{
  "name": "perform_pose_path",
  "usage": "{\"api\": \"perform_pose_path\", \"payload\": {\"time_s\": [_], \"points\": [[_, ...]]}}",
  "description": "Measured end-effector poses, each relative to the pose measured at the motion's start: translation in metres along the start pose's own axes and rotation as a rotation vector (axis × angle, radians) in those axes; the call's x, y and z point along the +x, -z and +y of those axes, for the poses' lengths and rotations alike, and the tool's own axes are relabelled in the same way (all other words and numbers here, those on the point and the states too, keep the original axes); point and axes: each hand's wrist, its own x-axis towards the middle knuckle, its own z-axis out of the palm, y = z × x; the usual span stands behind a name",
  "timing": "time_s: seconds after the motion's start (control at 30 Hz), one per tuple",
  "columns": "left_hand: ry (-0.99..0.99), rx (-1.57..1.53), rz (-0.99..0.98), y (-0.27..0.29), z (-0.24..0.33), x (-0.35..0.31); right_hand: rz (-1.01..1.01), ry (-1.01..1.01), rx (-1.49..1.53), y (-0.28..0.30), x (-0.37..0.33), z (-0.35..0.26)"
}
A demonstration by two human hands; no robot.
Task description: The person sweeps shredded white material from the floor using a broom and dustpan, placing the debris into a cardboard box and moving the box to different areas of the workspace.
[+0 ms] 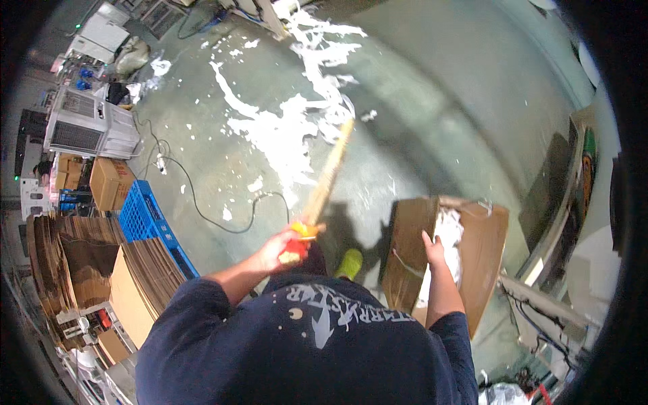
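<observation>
Sweeping white scraps (pixel 297 128), concrete floor (pixel 432 88)

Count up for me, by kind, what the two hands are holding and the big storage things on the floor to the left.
Wooden broom handle, held by the left hand: 1
Open cardboard box with white scraps, its rim held by the right hand: 1
Blue plastic crate: 1
Closed brown carton: 1
Stacks of flattened cardboard: 2
Total: 6
</observation>
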Motion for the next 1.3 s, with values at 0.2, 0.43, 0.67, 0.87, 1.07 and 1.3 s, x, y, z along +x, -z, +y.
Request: {"api": "perform_pose_path", "payload": {"time_s": [0.2, 0.43, 0.67, 0.87, 1.07, 1.3], "points": [[0.021, 0.085, -0.411, -0.013, 0.051, 0.076, 0.016, 0.034, -0.628, -0.013, 0.059, 0.012], [0.274, -0.255, 0.128, -0.001, 0.146, 0.146, -0.068, 0.025, -1.025, -0.028, 0.049, -0.012], [-0.083, -0.056, 0.010, 0.012, 0.275, 0.104, -0.300, 0.265, -0.772, -0.111, 0.096, -0.178], [-0.150, -0.115, -0.067, -0.055, 0.353, 0.102, -0.640, 0.348, -0.326, -0.167, 0.099, -0.414], [-0.053, 0.033, -0.247, -0.115, 0.423, 0.169, -1.263, -0.286, 0.706, -0.259, 0.165, -0.579], [-0.669, 1.071, 0.152, -0.151, 0.516, 0.222, -1.040, -0.347, 0.382, -0.168, 0.295, -0.663]]}}
